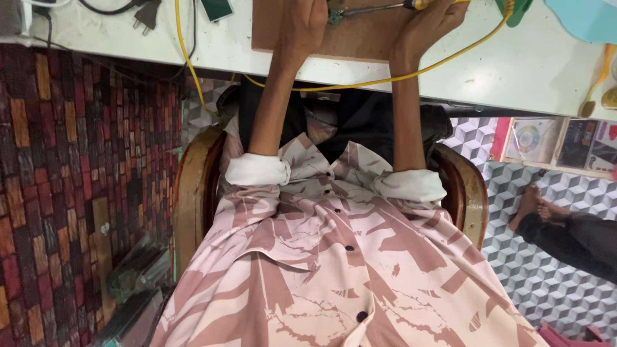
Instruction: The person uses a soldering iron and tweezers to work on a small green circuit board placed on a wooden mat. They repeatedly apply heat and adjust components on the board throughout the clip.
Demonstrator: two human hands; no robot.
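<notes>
My left hand (303, 26) rests on a brown wooden board (360, 40) on the white desk. Its fingers are cut off by the top edge, next to a small green circuit board (335, 17). My right hand (429, 24) grips a yellow-handled tool (419, 4). The tool's thin metal shaft (373, 9) points left to the green board. A yellow cable (385, 80) runs from the right hand's side along the desk edge and down on the left. Both forearms reach up from my rolled white cuffs.
On the white desk (514, 71) lie a black plug (146, 14), a dark green object (216, 8) and a teal shape (588, 16). I sit in a wooden armchair (193, 193). Another person's bare feet (536, 205) are on the patterned floor at the right.
</notes>
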